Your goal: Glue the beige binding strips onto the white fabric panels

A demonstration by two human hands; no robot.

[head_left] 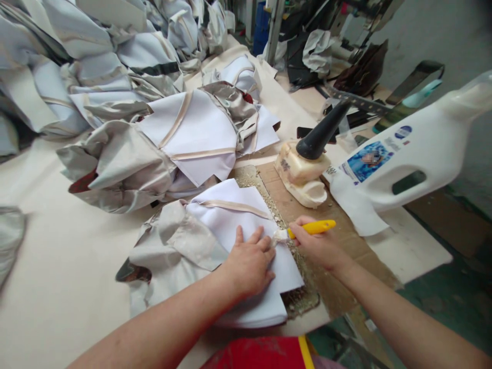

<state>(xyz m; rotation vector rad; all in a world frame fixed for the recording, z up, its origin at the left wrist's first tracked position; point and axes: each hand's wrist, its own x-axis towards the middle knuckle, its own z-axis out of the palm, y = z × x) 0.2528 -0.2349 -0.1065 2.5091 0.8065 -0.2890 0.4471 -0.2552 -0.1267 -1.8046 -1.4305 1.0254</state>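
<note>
Near front edge of tabletop [77, 256], our left hand [249, 262] presses white panel [228, 225], fingers spread; our right hand [315, 245] grips yellow-handled brush [315, 227].

On my feed I saw a broad, pale bench [69, 246], softly lit, spreading across the left. A plain greyish wall [426, 36] rose at upper right, a dim greenish floor [446, 312] showed at lower right, and a metal post [274, 33] stood at the back.
</note>
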